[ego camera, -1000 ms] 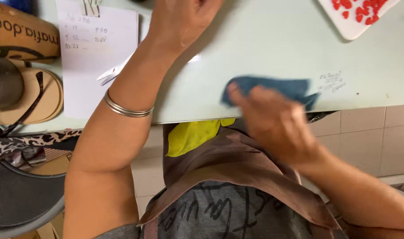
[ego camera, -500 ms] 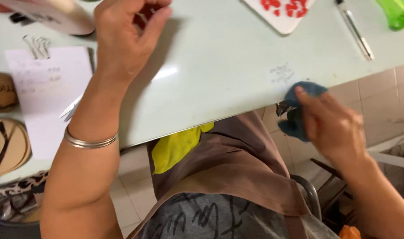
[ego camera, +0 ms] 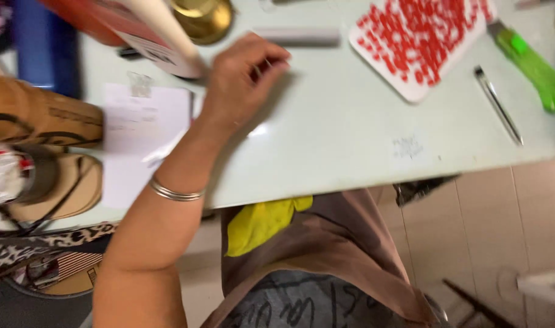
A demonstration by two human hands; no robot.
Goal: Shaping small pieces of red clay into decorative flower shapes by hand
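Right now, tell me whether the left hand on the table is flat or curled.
Curled. The left hand rests on the pale table with its fingers bent inward; whether they pinch anything cannot be told through the blur.

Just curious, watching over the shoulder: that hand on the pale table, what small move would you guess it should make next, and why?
Probably a short reach forward to the grey bar. The left hand rests on the pale table with its fingers curled and holding nothing that shows, and the bar lies just beyond them, nearer than the white tray of red pieces. The right hand is out of view.
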